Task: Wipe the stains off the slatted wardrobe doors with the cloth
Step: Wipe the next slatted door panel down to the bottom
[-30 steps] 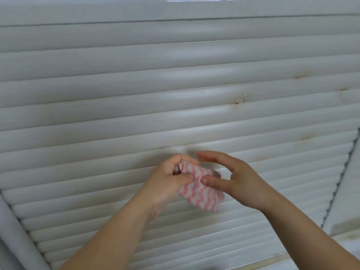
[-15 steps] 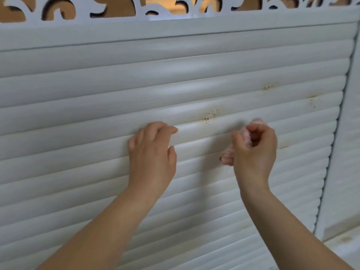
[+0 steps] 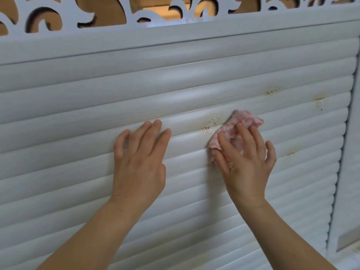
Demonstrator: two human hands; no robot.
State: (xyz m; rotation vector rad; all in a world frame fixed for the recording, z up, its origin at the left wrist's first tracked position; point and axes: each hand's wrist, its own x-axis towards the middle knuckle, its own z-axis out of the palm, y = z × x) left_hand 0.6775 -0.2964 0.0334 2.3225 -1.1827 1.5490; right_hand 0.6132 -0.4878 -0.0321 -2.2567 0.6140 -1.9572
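My right hand (image 3: 246,160) pressed the crumpled pink-and-white striped cloth (image 3: 240,123) flat-fingered against the white slatted wardrobe door (image 3: 78,98), just beside orange speckled stains (image 3: 211,122); my left hand (image 3: 139,158) rested open alongside.

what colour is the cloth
Pink and white wavy stripes on the cloth, seen in the head view.

You will find no writing, label, brand, number or sign to read anywhere on the slatted door (image 3: 175,90), the cloth (image 3: 241,121) or the carved panel (image 3: 109,26) above.
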